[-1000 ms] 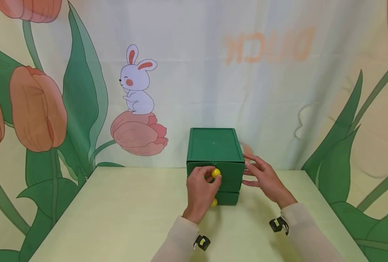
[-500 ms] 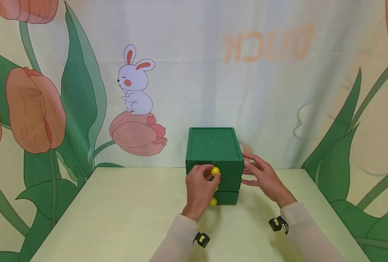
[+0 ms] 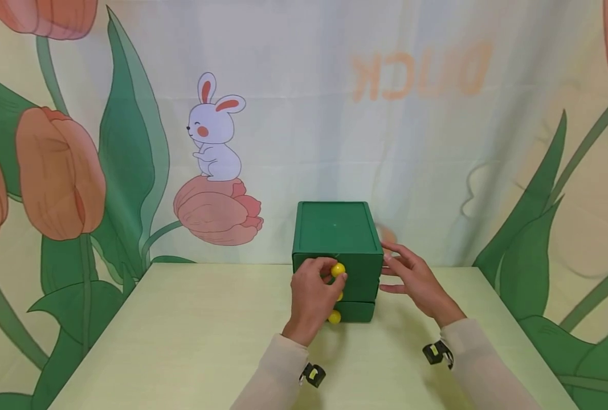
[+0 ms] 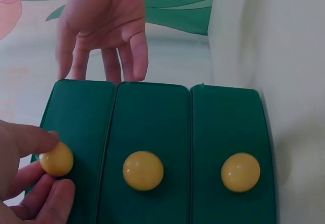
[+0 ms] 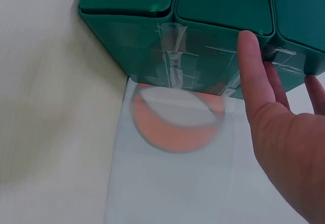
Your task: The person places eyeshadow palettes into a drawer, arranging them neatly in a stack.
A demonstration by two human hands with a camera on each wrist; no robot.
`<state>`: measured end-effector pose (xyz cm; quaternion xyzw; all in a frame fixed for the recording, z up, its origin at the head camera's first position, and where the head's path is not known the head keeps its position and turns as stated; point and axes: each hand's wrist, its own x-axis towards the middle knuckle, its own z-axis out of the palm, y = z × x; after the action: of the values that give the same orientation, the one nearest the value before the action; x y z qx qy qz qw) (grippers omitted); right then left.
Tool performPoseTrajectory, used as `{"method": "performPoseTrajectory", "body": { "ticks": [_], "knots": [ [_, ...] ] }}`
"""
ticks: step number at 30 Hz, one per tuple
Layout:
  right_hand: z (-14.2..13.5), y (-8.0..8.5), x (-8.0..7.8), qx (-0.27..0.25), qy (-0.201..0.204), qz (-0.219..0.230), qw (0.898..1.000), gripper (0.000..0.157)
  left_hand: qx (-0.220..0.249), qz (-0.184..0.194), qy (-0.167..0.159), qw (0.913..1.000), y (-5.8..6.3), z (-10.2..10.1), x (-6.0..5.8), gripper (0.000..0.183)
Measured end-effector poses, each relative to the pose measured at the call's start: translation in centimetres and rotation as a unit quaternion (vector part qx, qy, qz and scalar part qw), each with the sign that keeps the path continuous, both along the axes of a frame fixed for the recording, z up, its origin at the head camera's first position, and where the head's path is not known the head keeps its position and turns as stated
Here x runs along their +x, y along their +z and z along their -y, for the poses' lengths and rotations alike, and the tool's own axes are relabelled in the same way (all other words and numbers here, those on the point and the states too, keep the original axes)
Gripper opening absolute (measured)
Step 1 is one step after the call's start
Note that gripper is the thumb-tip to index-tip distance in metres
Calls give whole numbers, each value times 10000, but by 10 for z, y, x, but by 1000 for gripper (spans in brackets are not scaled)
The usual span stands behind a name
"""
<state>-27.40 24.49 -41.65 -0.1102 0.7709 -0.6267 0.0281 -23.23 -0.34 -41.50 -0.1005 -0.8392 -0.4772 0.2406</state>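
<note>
A small green drawer cabinet (image 3: 336,228) with three drawer fronts stands on the table near the wall. Each front carries a round yellow knob. My left hand (image 3: 314,293) pinches the top knob (image 4: 57,159) between thumb and fingers. The middle knob (image 4: 143,170) and the bottom knob (image 4: 240,172) are free of it. At the cabinet's right side, my right hand (image 3: 417,279) has its fingers spread, with fingertips (image 5: 249,38) right at the side wall. All the drawer fronts look pushed in against the body.
A pale table top (image 3: 191,330) spreads around the cabinet. Behind it hangs a printed curtain (image 3: 304,114) with tulips and a white rabbit. Clear tape (image 5: 174,56) runs along the cabinet's side. Small black devices (image 3: 314,374) are strapped at both wrists.
Hardly anything differs. The head view has shifted slightly, and the left wrist sits a touch further left; both hands keep their places on the cabinet.
</note>
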Motion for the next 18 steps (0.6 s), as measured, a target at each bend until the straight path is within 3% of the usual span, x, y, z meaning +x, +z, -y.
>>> {"method": "performPoseTrajectory", "body": {
  "ticks": [9,18],
  "knots": [
    [-5,6,23,990,-164,-449,9939,66,-461,-240,321,9981,5,25,13,37],
    [-6,14,53,2533,-480,-1021,9608,72,-1084,-15,572,9925,6,64,21,55]
  ]
}}
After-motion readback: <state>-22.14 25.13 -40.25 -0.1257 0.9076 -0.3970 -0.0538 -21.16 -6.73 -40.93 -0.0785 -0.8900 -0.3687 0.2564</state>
